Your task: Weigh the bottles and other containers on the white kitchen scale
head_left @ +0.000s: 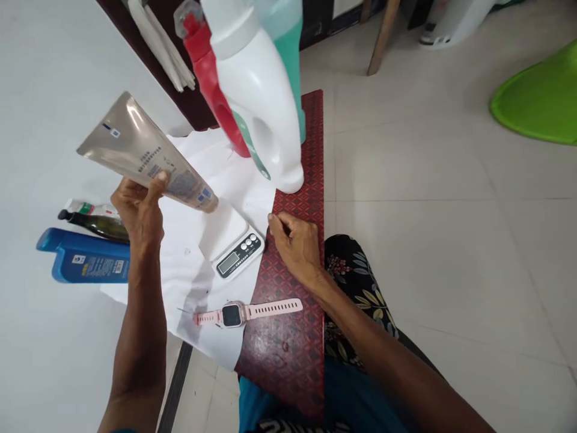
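My left hand [143, 204] grips a large gold squeeze tube [148, 156] by its middle, thumb on the printed side. The tube tilts, its flat sealed end up to the left and its narrow end over the white platform of a small digital kitchen scale [231, 240]. Whether that end touches the platform, I cannot tell. The scale's display looks blank. Curled on the red patterned table, my right hand [295, 243] rests just right of the scale, with nothing visible in its fingers. A pink-strapped smartwatch [232, 315] lies nearer me.
A white jug-shaped bottle [265, 102], a red bottle [211, 78] and a green bottle [288, 42] stand at the far end. White paper [180, 300] covers the table's left part. Along the wall are a blue bottle [90, 258] and a dark bottle [101, 225].
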Tool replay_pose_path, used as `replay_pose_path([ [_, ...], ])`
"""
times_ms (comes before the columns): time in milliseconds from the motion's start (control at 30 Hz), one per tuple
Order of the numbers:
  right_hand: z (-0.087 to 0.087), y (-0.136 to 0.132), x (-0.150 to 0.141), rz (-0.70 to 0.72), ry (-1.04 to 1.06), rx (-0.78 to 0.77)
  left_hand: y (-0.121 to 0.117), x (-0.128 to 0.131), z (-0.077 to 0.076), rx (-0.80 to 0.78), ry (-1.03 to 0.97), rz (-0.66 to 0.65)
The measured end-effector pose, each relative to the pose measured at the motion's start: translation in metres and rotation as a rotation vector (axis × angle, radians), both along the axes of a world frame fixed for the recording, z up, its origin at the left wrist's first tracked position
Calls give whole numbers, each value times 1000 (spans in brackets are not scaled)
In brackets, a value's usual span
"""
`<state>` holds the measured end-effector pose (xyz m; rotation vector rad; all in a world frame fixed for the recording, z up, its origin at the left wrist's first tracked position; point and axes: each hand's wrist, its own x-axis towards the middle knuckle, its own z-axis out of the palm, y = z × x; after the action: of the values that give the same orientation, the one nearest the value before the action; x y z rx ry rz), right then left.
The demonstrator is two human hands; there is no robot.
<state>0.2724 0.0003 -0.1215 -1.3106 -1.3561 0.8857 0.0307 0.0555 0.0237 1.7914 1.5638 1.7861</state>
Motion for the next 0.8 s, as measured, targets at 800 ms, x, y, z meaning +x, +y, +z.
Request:
replay_pose_path([
  [800, -5, -3, -2, -30, -82, 8, -90, -22, -23, 82, 30, 175],
])
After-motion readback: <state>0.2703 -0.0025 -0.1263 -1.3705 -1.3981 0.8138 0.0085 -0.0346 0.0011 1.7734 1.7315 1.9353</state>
